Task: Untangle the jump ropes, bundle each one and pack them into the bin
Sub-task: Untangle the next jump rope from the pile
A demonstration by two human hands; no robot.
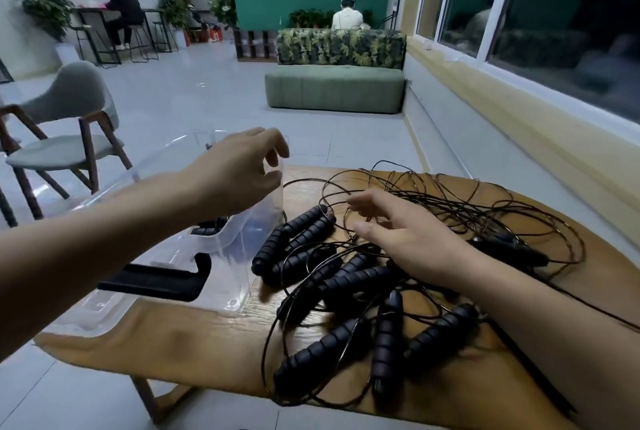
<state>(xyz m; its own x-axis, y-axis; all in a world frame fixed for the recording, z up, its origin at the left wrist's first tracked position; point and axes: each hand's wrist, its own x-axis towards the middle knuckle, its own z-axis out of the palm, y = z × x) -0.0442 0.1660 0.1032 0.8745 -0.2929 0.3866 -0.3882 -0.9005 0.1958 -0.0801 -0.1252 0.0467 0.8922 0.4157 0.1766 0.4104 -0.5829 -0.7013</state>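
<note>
**Hands at the bin and the tangle**

A tangle of black jump ropes [346, 277] with ribbed foam handles sprawls over the wooden bench [194, 343], lower right of frame. The right hand [398, 232] lies on the cords, fingers spread and relaxed. The left hand [239, 173] reaches over the clear plastic bin [239, 270] at centre left, fingers curved at its rim; I cannot tell whether it grips.
</note>
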